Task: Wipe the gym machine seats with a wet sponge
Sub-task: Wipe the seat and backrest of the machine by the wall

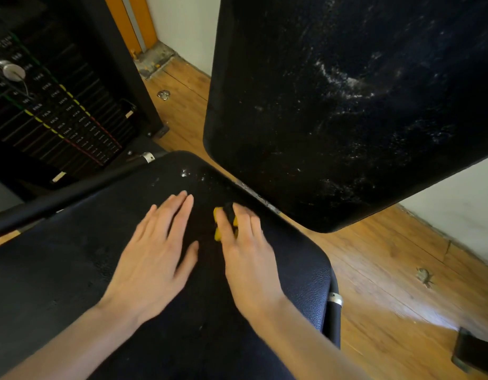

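Mid-wipe, by the look of it: the right hand presses a yellow sponge onto the seat at frame centre, close to the seat's rear edge where it meets the backrest. The sponge is mostly hidden under the hand; only yellow bits show between and beside the fingers, plus a dark patch on top. Those fingers look lightly curled over the sponge, holding it down. The hand is motion-blurred, so a stroke is probably under way.

The left hand lies flat on the seat just beside the right, palm down, fingers straight and relaxed, holding nothing; likely bracing. Both forearms come in from the bottom of the frame, angled up toward centre.

White specks sit on the seat above the left hand, near the rear corner, and pale streaks cover the backrest in the upper right. Judged from that, the seat is only partly done. Next move likely calls for pushing the sponge up-left over those specks, keeping pressure even, then going on to the backrest. A weight stack stands upper left; wood floor lower right.
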Demonstrator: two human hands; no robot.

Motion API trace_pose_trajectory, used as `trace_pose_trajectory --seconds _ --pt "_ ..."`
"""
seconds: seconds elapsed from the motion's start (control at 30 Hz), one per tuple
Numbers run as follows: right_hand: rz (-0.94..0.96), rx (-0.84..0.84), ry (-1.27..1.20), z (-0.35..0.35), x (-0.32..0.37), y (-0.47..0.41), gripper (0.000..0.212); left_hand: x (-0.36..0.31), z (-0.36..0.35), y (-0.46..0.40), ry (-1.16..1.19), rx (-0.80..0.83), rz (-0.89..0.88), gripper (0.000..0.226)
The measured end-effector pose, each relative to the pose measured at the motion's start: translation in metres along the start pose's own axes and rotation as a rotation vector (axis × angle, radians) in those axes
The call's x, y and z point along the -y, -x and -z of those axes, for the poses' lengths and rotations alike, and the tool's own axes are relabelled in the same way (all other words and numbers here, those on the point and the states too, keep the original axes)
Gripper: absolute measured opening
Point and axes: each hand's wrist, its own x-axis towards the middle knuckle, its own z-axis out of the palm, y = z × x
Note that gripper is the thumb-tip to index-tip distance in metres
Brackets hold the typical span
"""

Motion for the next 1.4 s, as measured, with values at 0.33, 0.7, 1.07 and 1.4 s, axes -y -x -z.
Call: trace_pose_trajectory --seconds 0.33,0.7,1.07,1.4 --pt "0.027 0.014 0.09 0.005 0.015 -0.031 0.062 0.022 -0.001 -0.001 0.028 0.04 -0.051 0.064" --pt "0.068 -0.005 0.061 0.0 0.03 -0.056 0.064 0.024 -0.004 -0.001 0.086 -0.002 -0.042 0.059" --pt "0.086 0.057 -0.044 0.007 0.042 -0.085 0.071 0.036 0.013 0.003 0.066 -0.079 -0.006 0.057" --pt "0.058 -0.02 -0.071 -0.011 0.059 -0.093 0.05 0.069 0.019 0.009 0.027 -0.029 0.052 0.061"
